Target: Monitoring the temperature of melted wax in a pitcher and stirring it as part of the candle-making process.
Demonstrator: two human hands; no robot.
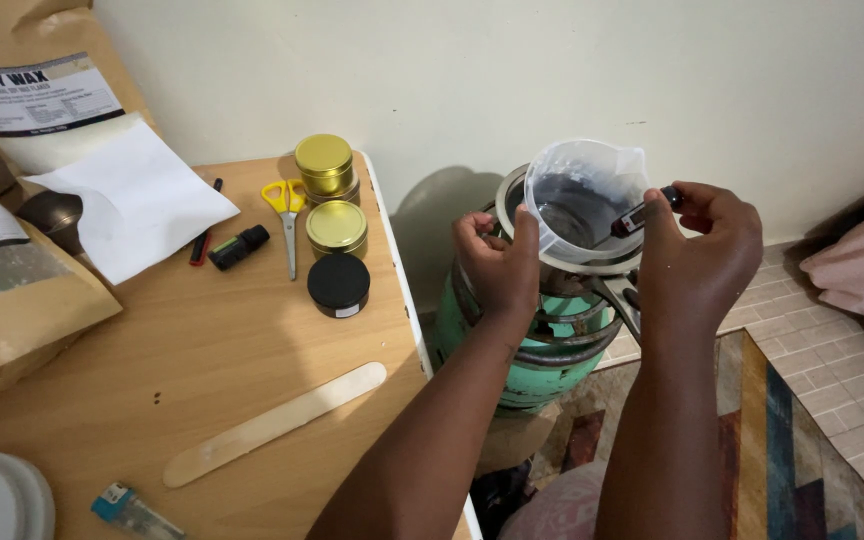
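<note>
A clear plastic jug (580, 196) holding clear liquid sits in a metal pot (612, 268) on top of a green gas cylinder (527, 360). My left hand (497, 262) grips the jug's left rim and side. My right hand (700, 250) pinches a small black probe thermometer (642, 213) at the jug's right rim, its tip angled down into the liquid.
The wooden table (202, 370) on the left carries gold tins (324, 165), a black-lidded tin (339, 283), yellow-handled scissors (287, 205), a small dark bottle (239, 247), a flat wooden stirring stick (272, 424), white paper (137, 195) and brown paper bags (12, 290). A patterned rug (782, 450) covers the floor.
</note>
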